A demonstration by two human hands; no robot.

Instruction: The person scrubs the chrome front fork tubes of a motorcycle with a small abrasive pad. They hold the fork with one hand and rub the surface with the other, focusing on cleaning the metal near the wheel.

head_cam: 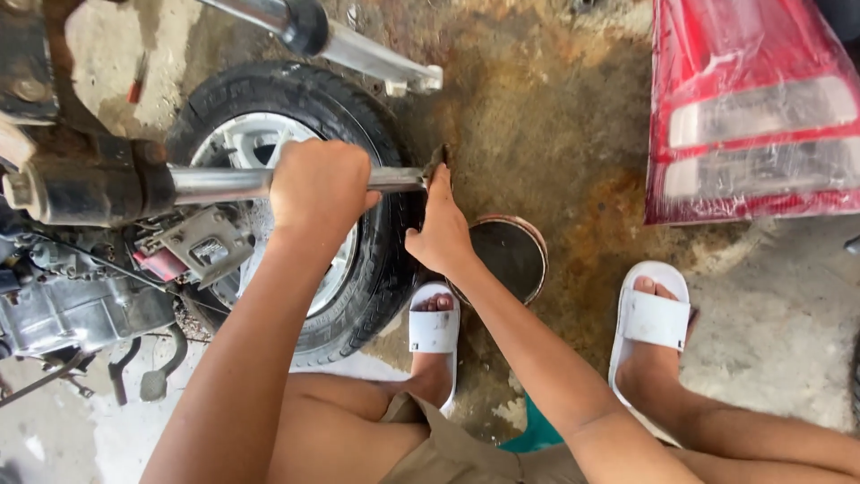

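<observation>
Head view: left hand [318, 184] grips the stiff, heavy-looking steel shaft [224, 184]; right hand [441, 235] pinches its greasy, probably slippery end [436, 164].

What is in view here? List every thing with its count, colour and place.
metal shaft: one, silver, runs across the middle left, from the engine block to the right hand
small tool: one, dark, at the shaft's end
wheel: one, black tyre on a silver rim, lies flat on the floor under the shaft
engine block: one, grey and grimy, left edge
round tin: one, rusty with a dark inside, on the floor right of the wheel
tail light: one, red and clear, wrapped in plastic, top right
sandals: two, white, on the person's feet
left hand: gripped around the shaft
right hand: on the small tool
</observation>
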